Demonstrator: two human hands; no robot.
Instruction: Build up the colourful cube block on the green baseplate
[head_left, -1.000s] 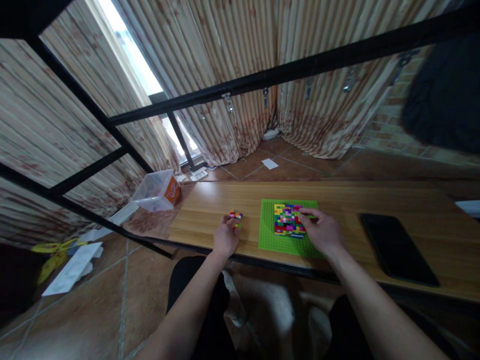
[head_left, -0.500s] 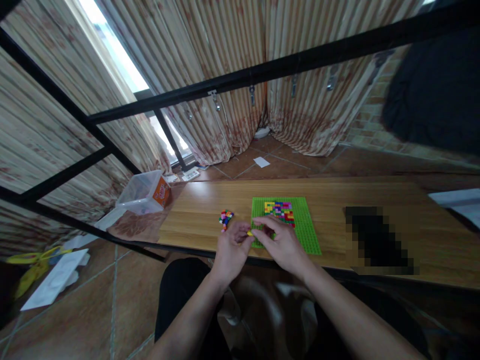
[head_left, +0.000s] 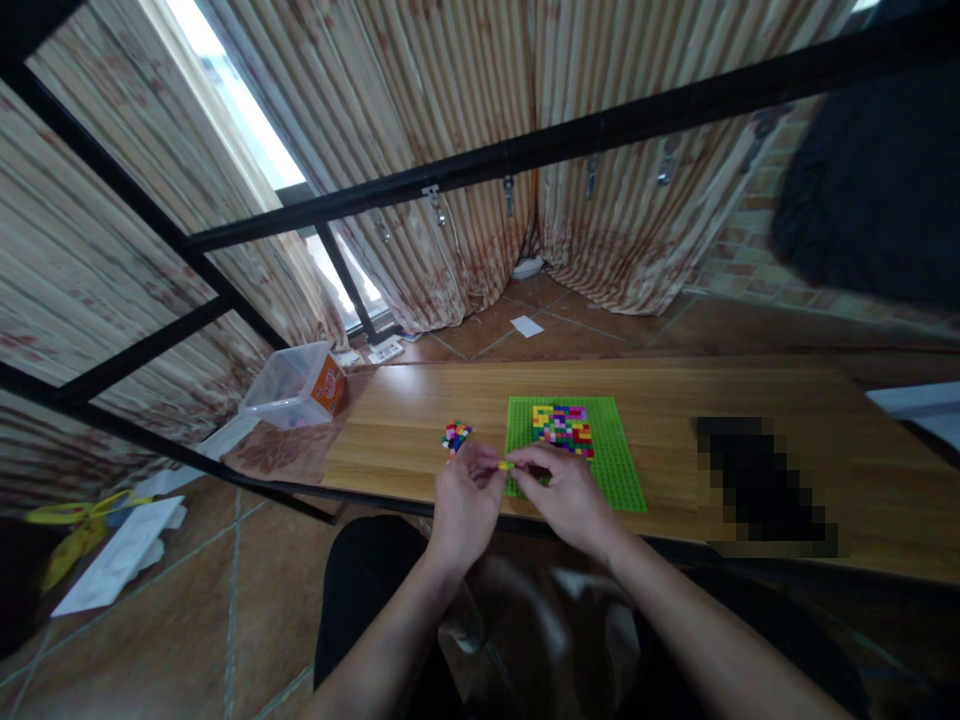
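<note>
Between my two hands, over the near left edge of the green baseplate [head_left: 622, 470], is a small yellow toy brick [head_left: 504, 465]. My left hand [head_left: 469, 495] pinches it from the left, thumb and fingertips together. From the right, the thumb and forefinger of my right hand [head_left: 562, 495] close on its other end. Part of the brick is covered by the fingertips. Rows of coloured bricks [head_left: 562, 425] form a block on the baseplate, its near part hidden behind my right hand. A small pile of loose bricks [head_left: 455, 434] lies on the table just beyond my left hand.
The wooden table [head_left: 420, 390] holds a blurred-out dark object [head_left: 765, 485] at the right. A clear plastic box [head_left: 289, 385] with an orange label stands on the floor beyond the left end. A black metal bar [head_left: 480, 175] crosses above the table in front of curtains.
My right thumb and forefinger have come together at the yellow brick; before, they were further apart. My left hand keeps its pinch. The view has shifted slightly.
</note>
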